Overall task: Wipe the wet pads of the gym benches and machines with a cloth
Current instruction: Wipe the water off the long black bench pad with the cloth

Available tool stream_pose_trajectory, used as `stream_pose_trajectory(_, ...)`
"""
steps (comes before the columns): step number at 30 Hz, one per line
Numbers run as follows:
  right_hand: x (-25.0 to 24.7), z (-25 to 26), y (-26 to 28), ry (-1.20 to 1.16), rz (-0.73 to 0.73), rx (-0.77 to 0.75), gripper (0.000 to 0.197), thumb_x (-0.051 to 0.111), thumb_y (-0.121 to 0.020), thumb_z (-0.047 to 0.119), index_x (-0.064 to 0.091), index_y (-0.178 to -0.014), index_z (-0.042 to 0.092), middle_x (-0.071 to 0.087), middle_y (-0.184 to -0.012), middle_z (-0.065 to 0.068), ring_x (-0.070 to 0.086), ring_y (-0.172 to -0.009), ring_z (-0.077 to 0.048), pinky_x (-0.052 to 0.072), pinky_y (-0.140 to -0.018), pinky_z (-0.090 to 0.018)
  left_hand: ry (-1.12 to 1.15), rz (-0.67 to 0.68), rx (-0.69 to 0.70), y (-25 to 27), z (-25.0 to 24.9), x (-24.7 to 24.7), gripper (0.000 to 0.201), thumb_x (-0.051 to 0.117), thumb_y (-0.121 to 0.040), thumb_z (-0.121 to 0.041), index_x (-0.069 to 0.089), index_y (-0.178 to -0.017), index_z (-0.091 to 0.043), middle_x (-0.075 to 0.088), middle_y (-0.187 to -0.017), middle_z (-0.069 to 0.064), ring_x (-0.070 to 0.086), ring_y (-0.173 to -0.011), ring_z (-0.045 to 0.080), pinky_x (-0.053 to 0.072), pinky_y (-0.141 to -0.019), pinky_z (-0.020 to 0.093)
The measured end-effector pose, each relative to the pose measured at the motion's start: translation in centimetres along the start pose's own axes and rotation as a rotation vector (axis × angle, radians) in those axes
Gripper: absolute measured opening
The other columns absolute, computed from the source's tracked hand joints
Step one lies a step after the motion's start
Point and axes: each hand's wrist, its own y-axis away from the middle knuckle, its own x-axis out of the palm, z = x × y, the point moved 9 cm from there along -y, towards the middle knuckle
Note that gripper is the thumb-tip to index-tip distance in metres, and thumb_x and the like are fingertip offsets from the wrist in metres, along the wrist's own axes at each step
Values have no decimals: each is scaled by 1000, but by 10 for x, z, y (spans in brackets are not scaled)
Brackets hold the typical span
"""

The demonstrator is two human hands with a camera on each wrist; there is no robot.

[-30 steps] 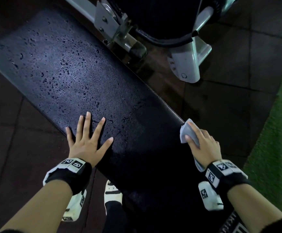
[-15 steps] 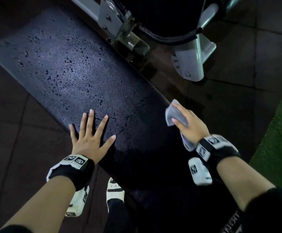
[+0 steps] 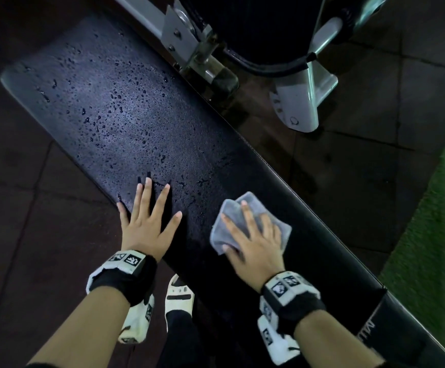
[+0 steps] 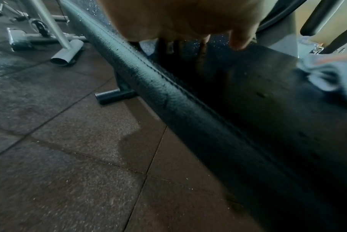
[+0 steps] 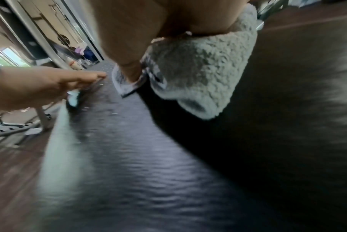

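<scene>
Under the right hand [image 3: 256,243], fingers spread flat, a grey fleecy cloth [image 3: 245,224] is pressed onto the black bench pad [image 3: 136,115], near its middle w/ the far edge beside it. Left hand [image 3: 147,224] lies flat, fingers straight, holding nothing, bracing the near edge. Best done w/ even pressure, long overlapping strokes toward the far end, where droplets bead thickly; refold cloth once soaked. Pad is textured vinyl, glossy, stitched seam along the side.
</scene>
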Motion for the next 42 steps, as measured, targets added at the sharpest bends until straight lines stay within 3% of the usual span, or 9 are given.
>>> stream_pose_trajectory(2,8,24,0,-85,88,-78,69,42,-83,54,17,-146,44,2,-160,5,19,-137,-36,18,-109,-54,79,-27,-48,17,-4,3,77,18,-82,-67,16,-151,-34,-5,-160,-6,-5,-147,12,-5,-114,57)
stream_pose_trajectory(5,-10,24,3,-229,4,-113,68,34,-83,52,22,-148,35,10,-159,5,31,-136,-24,28,-110,-43,131,-76,-99,46,-26,7,77,26,-85,-60,31,-148,-17,16,-159,8,18,-145,24,7,-112,64)
stream_pose_trajectory(10,-24,-64,25,-176,-206,201,58,31,-87,40,42,-142,23,30,-153,-1,40,-132,-27,33,-104,-44,-6,-46,46,75,-118,31,75,36,-85,-67,39,-142,-19,39,-150,8,34,-138,19,13,-109,63)
stream_pose_trajectory(16,2,-118,34,-93,-10,362,62,33,-99,39,1,-151,29,-9,-159,3,-9,-146,-17,0,-118,-44,-41,14,-76,55,-134,54,84,38,-82,-67,38,-146,-13,33,-153,8,23,-144,23,6,-107,70)
stream_pose_trajectory(20,10,-118,34,-171,33,348,64,32,-99,40,-8,-149,32,-20,-156,8,-18,-144,-13,-9,-116,-43,-47,12,-24,85,-127,64,74,46,-80,-52,42,-144,-14,27,-156,7,16,-146,26,5,-111,66)
stream_pose_trajectory(24,15,-120,34,-197,50,342,67,31,-97,46,-12,-147,37,-29,-149,16,-27,-138,-6,-14,-114,-41,-53,36,-24,99,-129,75,84,33,-82,-77,32,-148,-26,18,-159,4,6,-147,34,3,-110,67)
stream_pose_trajectory(30,15,-121,35,-175,56,344,67,30,-96,51,-12,-146,39,-29,-147,18,-27,-137,-4,-13,-115,-40,-115,5,36,45,-125,56,78,31,-79,-82,28,-146,-43,20,-159,-2,5,-146,36,-1,-108,71)
stream_pose_trajectory(34,15,-122,36,-184,62,333,66,28,-95,53,-14,-145,42,-30,-148,19,-29,-137,-4,-15,-115,-38,-101,-44,-172,-4,-67,13,81,21,-77,-86,9,-147,-48,-2,-161,-5,-11,-146,34,-13,-107,65)
stream_pose_trajectory(42,15,-121,36,-204,50,327,68,30,-95,51,-13,-146,41,-27,-150,17,-28,-137,-4,-14,-115,-39,195,-280,-390,80,-39,43,85,47,-79,-65,33,-147,-17,13,-157,19,12,-139,51,22,-104,71)
